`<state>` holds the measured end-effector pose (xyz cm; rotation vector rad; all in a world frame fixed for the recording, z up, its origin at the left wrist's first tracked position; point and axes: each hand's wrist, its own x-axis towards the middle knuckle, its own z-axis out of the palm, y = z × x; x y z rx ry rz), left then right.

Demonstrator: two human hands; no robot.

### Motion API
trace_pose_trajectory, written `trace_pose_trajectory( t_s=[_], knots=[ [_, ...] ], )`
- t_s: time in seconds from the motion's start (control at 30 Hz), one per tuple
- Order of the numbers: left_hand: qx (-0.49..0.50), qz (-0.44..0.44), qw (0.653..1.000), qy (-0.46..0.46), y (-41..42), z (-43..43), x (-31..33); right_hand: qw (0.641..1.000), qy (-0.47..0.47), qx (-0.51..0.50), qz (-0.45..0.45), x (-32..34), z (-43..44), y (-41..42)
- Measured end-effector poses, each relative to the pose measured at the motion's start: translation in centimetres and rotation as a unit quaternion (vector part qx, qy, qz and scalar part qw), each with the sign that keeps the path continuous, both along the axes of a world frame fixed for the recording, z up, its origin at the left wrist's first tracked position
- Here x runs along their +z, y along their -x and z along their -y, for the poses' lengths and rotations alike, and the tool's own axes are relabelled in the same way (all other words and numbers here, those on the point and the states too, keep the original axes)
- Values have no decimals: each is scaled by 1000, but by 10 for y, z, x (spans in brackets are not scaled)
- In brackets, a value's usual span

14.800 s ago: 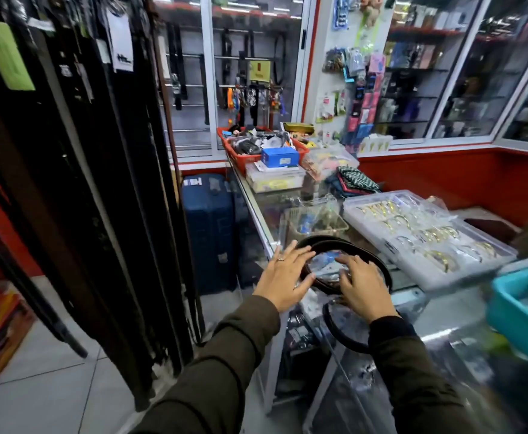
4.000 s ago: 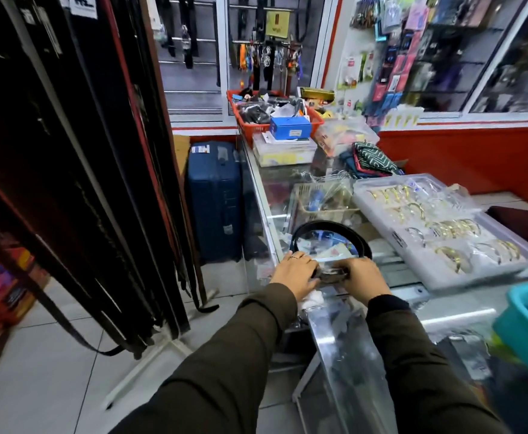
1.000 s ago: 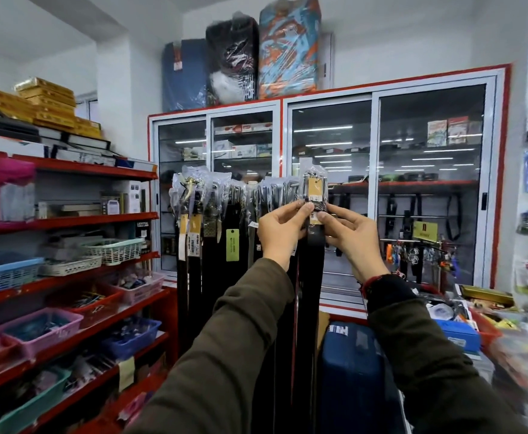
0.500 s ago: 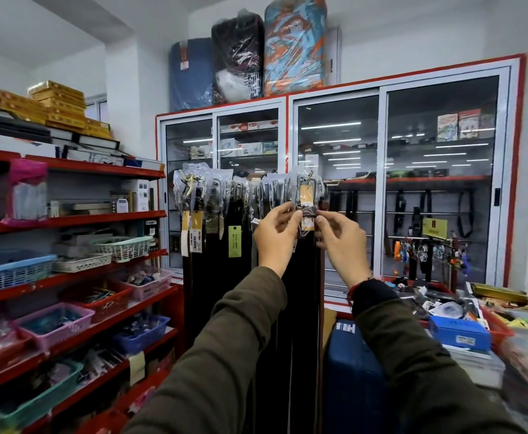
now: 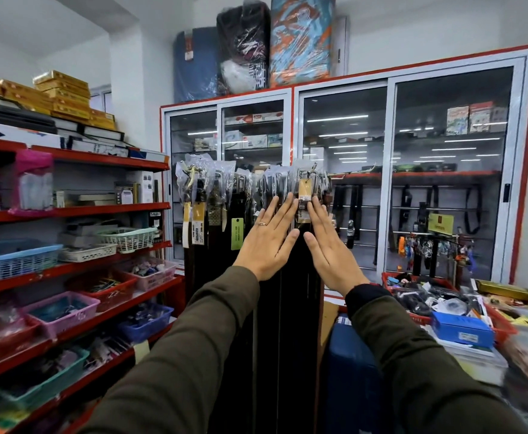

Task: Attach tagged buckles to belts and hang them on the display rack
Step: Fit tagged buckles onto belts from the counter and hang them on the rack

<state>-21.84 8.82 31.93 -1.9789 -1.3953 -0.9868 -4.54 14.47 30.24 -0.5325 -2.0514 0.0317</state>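
Hanging among a row of dark belts [image 5: 287, 308] on the display rack [image 5: 344, 174], a plastic-wrapped buckle [image 5: 305, 177] with a tan tag [image 5: 304, 191] is seen just above both hands. The left hand [image 5: 269, 242] and right hand [image 5: 330, 249] are held flat against the belts, fingers [image 5: 283, 205] straight, slightly spread, nothing gripped. Red shelves [image 5: 68, 211] with baskets are seen at left, a cluttered counter [image 5: 475, 339] at right.

Bright, even overhead light; strip lamps reflect as white bars in the glass cabinet doors [image 5: 344, 170]. Wide-angle bowing bends the red shelves [image 5: 68, 211] and walls near the edges. Lower right corner smeared and soft; centre sharp, shadows faint.
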Motion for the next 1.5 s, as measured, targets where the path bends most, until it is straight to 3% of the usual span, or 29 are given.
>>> trace_pose_trajectory(
  t_s=[0.33,0.53,0.7,0.83,0.93,1.27,1.5],
  knots=[
    [22,28,999,19,-7,2,-3,996,81,31,-23,3,4,1],
    [-2,37,998,-42,7,26,-7,988,61,35,-136,-5,27,14],
    [38,26,990,-133,46,49,-12,987,10,40,-157,-9,49,52],
    [34,55,979,-194,82,67,-14,986,-5,79,-144,-9,65,89],
    [33,92,977,-191,111,77,-17,988,-20,90,-126,-7,76,120],
    [-6,76,995,-66,174,74,-27,996,-86,1,17,-7,77,187],
    [-3,76,997,-19,176,54,-23,993,-53,-83,59,-2,65,190]
  ],
)
